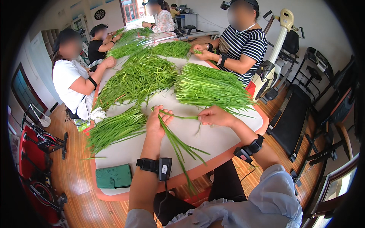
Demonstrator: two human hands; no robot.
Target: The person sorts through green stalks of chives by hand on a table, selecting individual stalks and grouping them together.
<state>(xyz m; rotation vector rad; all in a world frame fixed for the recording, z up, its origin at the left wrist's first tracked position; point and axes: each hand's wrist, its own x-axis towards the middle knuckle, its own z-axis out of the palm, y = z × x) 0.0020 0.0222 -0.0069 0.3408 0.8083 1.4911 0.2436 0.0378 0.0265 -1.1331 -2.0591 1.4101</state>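
My left hand (158, 121) grips the upper ends of a few long green leaves (178, 142), likely garlic chives, which hang down past the table edge. Between the fingers of my right hand (215, 116) is the end of a single leaf (182, 116) that stretches across to my left hand. A neat pile of the same leaves (117, 128) lies left of my left hand. Beyond my right hand is a larger aligned pile (211, 85). A loose, tangled heap (139, 77) lies farther back, between the two piles.
The white table (214, 144) has an orange rim. A green wallet-like case (114, 176) lies at its near left corner. Co-workers (77, 77) (242, 51) sit along both sides, with more leaves at the far end. A treadmill (291, 119) stands to the right, exercise bikes (45, 139) to the left.
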